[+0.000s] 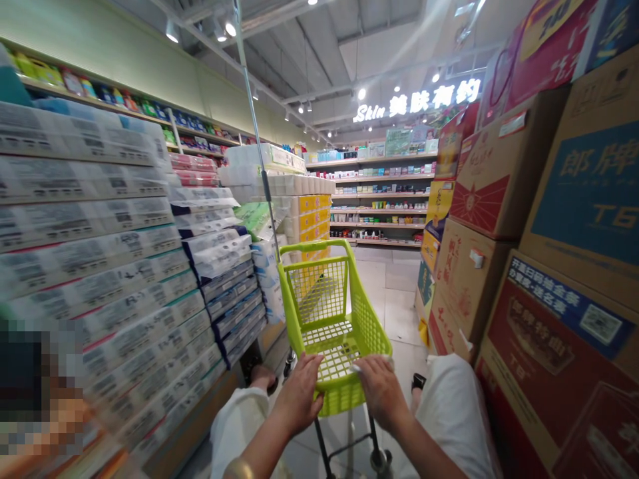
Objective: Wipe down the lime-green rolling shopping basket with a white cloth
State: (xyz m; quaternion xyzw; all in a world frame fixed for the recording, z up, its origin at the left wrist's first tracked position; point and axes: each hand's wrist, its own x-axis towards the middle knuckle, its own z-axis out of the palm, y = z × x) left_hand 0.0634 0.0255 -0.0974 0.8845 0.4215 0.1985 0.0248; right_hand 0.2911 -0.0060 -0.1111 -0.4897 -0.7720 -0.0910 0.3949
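Observation:
A small lime-green shopping cart (340, 392) with lattice plastic walls stands in front of me, between my knees. Its basket (327, 336) holds nothing that I can see. My left hand (301, 394) is closed over the near left corner of the rim, thumb on the near side. At the near right corner my right hand (380, 389) curls over the rim, its fingertips partly hidden. A thin tall pole (260, 156) rises from the cart's far left corner. Dark legs and a wheel (380, 459) show below the basket.
Wrapped paper packs (94, 219) are stacked high along the left. Printed cartons (559, 352) form a wall close on the right. A tiled aisle floor (399, 299) runs ahead to shelves of small goods (382, 193). A pixelated patch covers the lower left corner.

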